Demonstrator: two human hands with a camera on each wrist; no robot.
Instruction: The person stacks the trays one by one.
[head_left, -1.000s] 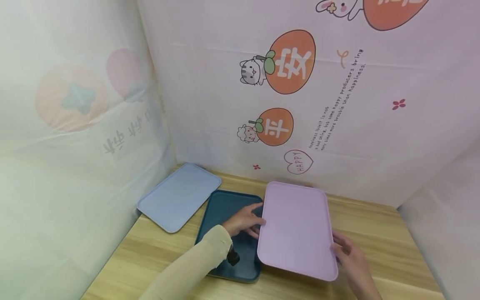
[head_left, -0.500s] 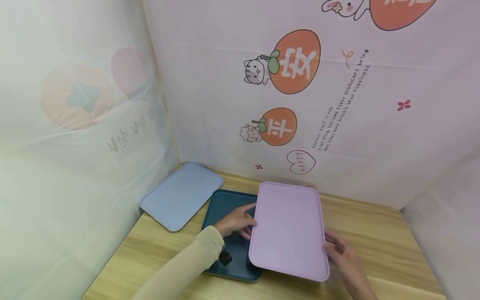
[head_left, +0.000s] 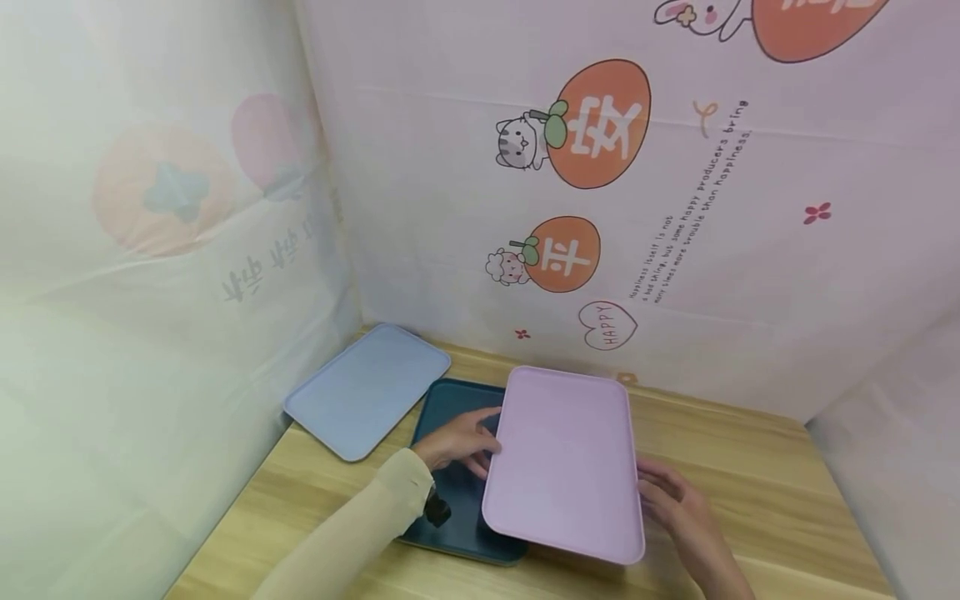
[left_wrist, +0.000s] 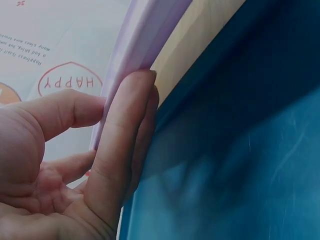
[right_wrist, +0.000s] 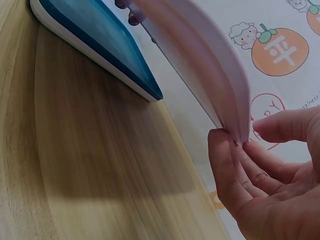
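Observation:
Both hands hold a lilac tray point(head_left: 564, 467) up off the table by its two long sides. My left hand point(head_left: 459, 440) pinches the left edge between thumb and fingers, the fingers underneath, as the left wrist view shows. On the opposite edge, my right hand point(head_left: 678, 504) grips with its thumb on top and fingers below. Under the left hand lies a dark teal tray point(head_left: 450, 521), its right part hidden by the lilac one. In the right wrist view the lilac tray point(right_wrist: 210, 60) hangs above the table, higher than the teal tray point(right_wrist: 107, 37).
A light blue tray point(head_left: 367, 392) lies at an angle in the back left corner of the wooden table point(head_left: 750, 492). Printed white cloth point(head_left: 420, 183) hangs along the back and both sides. A small dark device point(head_left: 437, 508) sits at the left wrist.
Held by both hands, the lilac tray has moved left, further over the teal tray. Both grips stay as they were, and the teal and light blue trays remain in place.

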